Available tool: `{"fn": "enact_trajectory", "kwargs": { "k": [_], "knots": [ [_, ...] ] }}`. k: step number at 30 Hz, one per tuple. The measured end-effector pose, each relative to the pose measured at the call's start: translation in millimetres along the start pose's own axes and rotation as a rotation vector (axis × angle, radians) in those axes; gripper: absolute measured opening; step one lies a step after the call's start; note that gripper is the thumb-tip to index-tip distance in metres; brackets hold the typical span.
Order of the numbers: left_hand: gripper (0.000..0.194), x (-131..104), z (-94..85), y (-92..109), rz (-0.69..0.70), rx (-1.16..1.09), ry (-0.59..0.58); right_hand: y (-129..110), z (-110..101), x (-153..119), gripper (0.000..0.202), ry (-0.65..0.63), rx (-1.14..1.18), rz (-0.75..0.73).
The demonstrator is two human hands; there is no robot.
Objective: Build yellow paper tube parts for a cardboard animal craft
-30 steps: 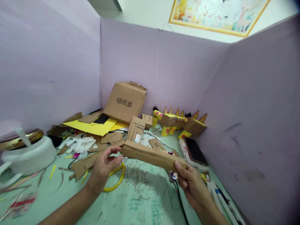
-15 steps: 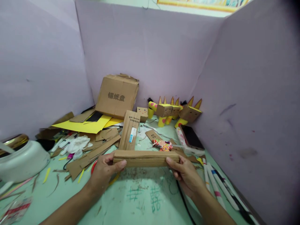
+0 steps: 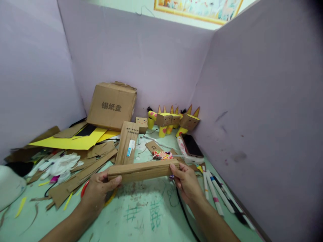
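A long, narrow folded cardboard strip (image 3: 145,170) is held up over the green table, its right end slightly higher than its left. My left hand (image 3: 97,190) grips the left end, thumb on the near face. At the right end, my right hand (image 3: 188,181) pinches the strip between thumb and fingers. Behind it lies a flat cardboard piece with a blue and white label (image 3: 127,143). Part of a red and yellow ring-shaped item (image 3: 85,188) shows beside my left hand, mostly hidden by it.
A large cardboard box (image 3: 111,107) leans at the back, near yellow-legged cardboard figures (image 3: 164,120). Cardboard scraps (image 3: 83,174), yellow sheets (image 3: 75,141) and a white crumpled glove (image 3: 66,164) lie left. On the right are a phone (image 3: 191,145) and several markers (image 3: 214,195).
The view has turned to the right, so the table items appear further left. The strip has tilted, its right end now higher. Both hands still hold it.
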State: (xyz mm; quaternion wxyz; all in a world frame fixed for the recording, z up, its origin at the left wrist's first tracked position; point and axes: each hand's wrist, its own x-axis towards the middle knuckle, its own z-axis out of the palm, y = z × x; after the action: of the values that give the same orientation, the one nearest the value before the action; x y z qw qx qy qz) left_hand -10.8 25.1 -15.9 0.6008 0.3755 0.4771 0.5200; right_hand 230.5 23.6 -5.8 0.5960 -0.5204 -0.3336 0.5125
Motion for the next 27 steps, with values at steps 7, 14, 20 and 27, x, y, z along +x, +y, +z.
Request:
{"fn": "enact_trajectory", "kwargs": {
  "k": [7, 14, 20, 27],
  "knots": [
    [0.029, 2.8, -1.2, 8.3, -0.045, -0.021, 0.046, -4.6, -3.7, 1.6, 0.028, 0.036, -0.053, -0.073],
    [0.022, 4.9, -2.6, 4.9, -0.029, -0.041, 0.086, -9.3, -2.5, -0.8, 0.031, 0.063, -0.013, -0.087],
    [0.028, 1.7, -0.7, 11.0, -0.022, -0.068, 0.072, -11.3, -3.3, 0.0, 0.036, 0.019, 0.028, -0.089],
    [0.03, -6.1, 3.1, 18.1, 0.061, -0.082, 0.04, -3.0, -5.5, -0.2, 0.039, -0.088, 0.047, -0.048]
  ]
}}
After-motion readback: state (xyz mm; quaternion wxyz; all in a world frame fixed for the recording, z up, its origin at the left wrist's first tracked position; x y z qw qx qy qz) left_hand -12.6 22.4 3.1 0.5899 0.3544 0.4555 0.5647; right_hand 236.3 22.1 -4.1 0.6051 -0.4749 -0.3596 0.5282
